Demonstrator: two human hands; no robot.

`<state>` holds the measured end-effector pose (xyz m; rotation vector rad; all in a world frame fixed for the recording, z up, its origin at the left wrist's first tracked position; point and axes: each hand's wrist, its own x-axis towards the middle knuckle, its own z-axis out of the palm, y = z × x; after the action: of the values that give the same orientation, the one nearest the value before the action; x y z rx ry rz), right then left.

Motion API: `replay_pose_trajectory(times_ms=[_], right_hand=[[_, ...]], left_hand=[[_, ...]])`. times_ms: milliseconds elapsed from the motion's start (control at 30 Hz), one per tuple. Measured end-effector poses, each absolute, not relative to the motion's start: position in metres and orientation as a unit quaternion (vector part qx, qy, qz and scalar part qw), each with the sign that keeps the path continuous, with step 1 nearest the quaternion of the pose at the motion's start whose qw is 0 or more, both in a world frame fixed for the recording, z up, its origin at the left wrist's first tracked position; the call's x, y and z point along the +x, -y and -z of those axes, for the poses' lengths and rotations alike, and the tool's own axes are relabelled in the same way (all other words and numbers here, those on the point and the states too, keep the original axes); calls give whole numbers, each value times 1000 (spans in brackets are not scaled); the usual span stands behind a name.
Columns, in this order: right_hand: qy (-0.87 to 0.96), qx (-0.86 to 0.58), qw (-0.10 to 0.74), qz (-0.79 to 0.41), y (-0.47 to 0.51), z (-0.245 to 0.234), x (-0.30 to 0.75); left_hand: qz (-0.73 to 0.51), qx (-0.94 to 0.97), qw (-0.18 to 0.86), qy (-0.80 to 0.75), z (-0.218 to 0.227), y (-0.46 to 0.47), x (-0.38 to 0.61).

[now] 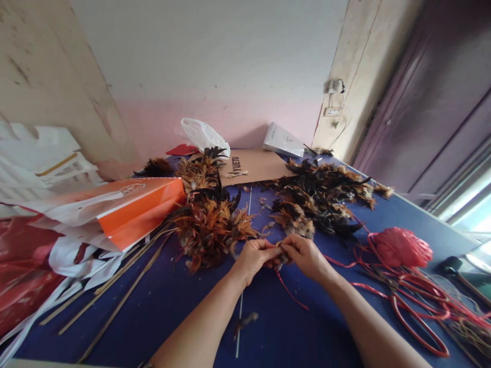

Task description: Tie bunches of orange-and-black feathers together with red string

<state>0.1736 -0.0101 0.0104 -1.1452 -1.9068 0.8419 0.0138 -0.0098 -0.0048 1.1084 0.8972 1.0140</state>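
Over the middle of the blue table, my left hand [256, 258] and my right hand [305, 255] meet, fingertips pinched together. Between them is a small tuft of feathers [283, 261], mostly covered by the fingers. A strip of pink-red plastic string [289, 292] hangs below it and trails to the right. Just left of my hands lies a pile of reddish-brown feathers [215, 230]. Beyond my right hand are a brown feather bundle [293, 220] and a large heap of black and brown feathers [326, 191].
At right sit a pink-red string ball [401, 247] and red-handled scissors [416, 322] among loose string. An orange paper bag [141, 214] and thin sticks [123, 296] lie at left. Behind are cardboard [257, 166], a white plastic bag [203, 135] and a white box [283, 139].
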Motion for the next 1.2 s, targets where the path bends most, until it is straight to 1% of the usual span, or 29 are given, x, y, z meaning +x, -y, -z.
replay_pose_trajectory(times_ms=[133, 233, 300, 400, 467, 533, 633, 733, 933, 1033, 1200], right_hand=[[742, -430, 369, -359, 12, -10, 171], [757, -427, 365, -335, 13, -10, 170], [769, -427, 363, -308, 13, -10, 169], [787, -430, 356, -262, 13, -11, 170], [796, -439, 350, -227, 12, -12, 171], [803, -445, 341, -205, 12, -12, 172], [818, -438, 318, -193, 12, -11, 173], [831, -435, 300, -176, 12, -8, 174], [822, -456, 314, -132, 11, -9, 173], [811, -462, 324, -155, 11, -12, 171], [766, -474, 326, -288, 13, -13, 167]], left_hand=[[-428, 485, 658, -385, 6, 9, 12], [-420, 501, 648, -391, 6, 9, 11], [-411, 529, 626, -399, 5, 9, 11], [-401, 597, 562, -408, 0, 11, 10], [-399, 646, 518, -395, -4, 14, 10], [-391, 679, 498, -372, -7, 16, 10], [-372, 683, 511, -367, -5, 18, 11], [-363, 644, 546, -394, 1, 15, 12], [-384, 557, 585, -447, 6, 7, 8], [-382, 549, 590, -453, 3, 6, 5], [-365, 546, 617, -434, 0, 5, 0]])
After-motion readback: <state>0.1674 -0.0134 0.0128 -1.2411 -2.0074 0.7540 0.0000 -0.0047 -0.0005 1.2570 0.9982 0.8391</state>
